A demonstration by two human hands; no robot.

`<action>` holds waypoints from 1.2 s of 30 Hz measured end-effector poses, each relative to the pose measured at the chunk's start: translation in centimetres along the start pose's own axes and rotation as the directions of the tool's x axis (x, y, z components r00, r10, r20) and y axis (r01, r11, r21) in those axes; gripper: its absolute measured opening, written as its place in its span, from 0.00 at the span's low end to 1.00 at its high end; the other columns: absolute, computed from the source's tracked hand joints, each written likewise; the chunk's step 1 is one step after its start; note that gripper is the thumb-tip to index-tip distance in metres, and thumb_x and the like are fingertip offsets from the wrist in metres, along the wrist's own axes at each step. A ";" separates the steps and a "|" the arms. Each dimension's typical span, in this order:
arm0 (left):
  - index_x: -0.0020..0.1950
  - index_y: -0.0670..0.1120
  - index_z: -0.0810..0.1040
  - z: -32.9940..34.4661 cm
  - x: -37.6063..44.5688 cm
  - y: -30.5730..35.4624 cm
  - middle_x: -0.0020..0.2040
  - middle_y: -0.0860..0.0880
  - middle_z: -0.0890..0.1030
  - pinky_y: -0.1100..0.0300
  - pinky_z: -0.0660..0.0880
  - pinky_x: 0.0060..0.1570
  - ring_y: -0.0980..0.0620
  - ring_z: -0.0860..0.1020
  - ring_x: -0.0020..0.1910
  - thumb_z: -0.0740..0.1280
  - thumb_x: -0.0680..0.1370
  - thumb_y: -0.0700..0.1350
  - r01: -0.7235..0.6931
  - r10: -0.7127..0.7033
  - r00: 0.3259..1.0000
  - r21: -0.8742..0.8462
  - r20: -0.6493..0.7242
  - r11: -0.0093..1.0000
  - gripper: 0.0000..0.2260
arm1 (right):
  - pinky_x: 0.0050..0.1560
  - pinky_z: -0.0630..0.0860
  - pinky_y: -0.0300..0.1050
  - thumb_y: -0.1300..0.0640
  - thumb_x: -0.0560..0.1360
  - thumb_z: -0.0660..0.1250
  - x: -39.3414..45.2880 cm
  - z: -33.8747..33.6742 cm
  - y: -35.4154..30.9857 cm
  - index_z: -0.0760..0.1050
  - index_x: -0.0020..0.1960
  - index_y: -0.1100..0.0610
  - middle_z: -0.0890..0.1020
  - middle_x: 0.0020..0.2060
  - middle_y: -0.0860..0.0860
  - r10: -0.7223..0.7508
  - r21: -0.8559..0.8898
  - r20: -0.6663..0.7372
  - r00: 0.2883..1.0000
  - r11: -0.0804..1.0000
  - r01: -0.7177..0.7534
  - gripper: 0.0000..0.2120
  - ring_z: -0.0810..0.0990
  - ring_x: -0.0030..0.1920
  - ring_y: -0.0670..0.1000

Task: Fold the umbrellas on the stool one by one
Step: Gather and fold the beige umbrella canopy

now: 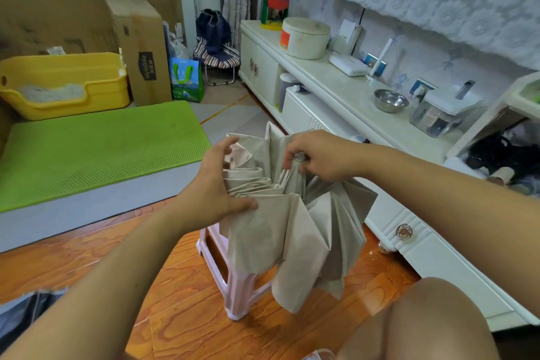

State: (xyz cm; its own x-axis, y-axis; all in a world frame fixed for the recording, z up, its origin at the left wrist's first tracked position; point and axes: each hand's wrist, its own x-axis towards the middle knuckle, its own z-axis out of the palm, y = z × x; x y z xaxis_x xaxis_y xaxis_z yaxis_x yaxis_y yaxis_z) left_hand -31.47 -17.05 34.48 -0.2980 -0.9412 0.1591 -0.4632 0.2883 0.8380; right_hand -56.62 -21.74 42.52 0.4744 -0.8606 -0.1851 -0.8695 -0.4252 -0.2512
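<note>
A beige umbrella [295,225] hangs collapsed in front of me, its canopy bunched into loose pleats that droop over a pink plastic stool [233,280]. My left hand [216,187] grips the gathered folds on the left side, thumb pressed onto the fabric. My right hand [315,155] pinches a fold and a rib tip at the top of the canopy. The umbrella's handle and shaft are hidden under the fabric. No other umbrella shows on the stool.
A white cabinet [336,90] runs along the right with a steel bowl [391,100], a round tub and boxes on top. A green mat [96,146] and a yellow tray [64,85] lie to the left. My bare knee [423,321] is at lower right.
</note>
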 end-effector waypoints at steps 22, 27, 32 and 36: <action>0.62 0.54 0.74 3.8 -2.7 2.1 0.53 0.61 0.80 0.76 0.69 0.44 0.68 0.77 0.51 0.81 0.69 0.50 0.019 -0.021 0.998 -0.025 -0.064 1.000 0.25 | 0.49 0.69 0.42 0.59 0.77 0.71 0.6 0.1 0.8 0.80 0.51 0.40 0.74 0.47 0.44 0.077 0.022 -0.036 0.996 0.997 -0.076 0.12 0.73 0.47 0.45; 0.66 0.56 0.72 4.2 -2.5 2.2 0.56 0.67 0.78 0.80 0.66 0.48 0.76 0.74 0.53 0.79 0.71 0.46 0.014 -0.019 0.994 -0.041 -0.110 0.999 0.28 | 0.52 0.70 0.43 0.56 0.77 0.71 0.9 0.1 0.4 0.81 0.57 0.44 0.77 0.53 0.48 0.078 0.006 -0.083 0.993 0.997 -0.078 0.11 0.74 0.52 0.48; 0.60 0.52 0.82 3.9 -1.6 1.8 0.46 0.65 0.81 0.79 0.67 0.45 0.76 0.75 0.46 0.75 0.75 0.40 0.023 -0.024 0.980 -0.008 -0.199 1.000 0.15 | 0.54 0.74 0.46 0.57 0.77 0.72 0.2 -0.2 -0.8 0.82 0.57 0.44 0.79 0.52 0.48 0.041 0.021 -0.058 0.998 0.999 -0.039 0.12 0.75 0.51 0.47; 0.47 0.57 0.85 3.1 -0.9 1.1 0.43 0.62 0.83 0.72 0.69 0.45 0.69 0.77 0.45 0.74 0.76 0.41 0.042 -0.050 0.977 -0.042 -0.209 0.998 0.09 | 0.46 0.75 0.45 0.63 0.74 0.73 -0.7 -0.3 -1.0 0.85 0.52 0.46 0.76 0.41 0.45 -0.006 0.073 -0.008 1.000 0.997 0.007 0.14 0.74 0.40 0.43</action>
State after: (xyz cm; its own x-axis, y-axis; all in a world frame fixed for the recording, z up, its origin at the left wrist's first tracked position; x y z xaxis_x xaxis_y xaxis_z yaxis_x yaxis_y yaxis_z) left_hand -34.32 -15.34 33.62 -0.0940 -0.9703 0.2227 -0.4402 0.2411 0.8649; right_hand -56.14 -20.84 43.21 0.4787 -0.8602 -0.1756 -0.8539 -0.4097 -0.3210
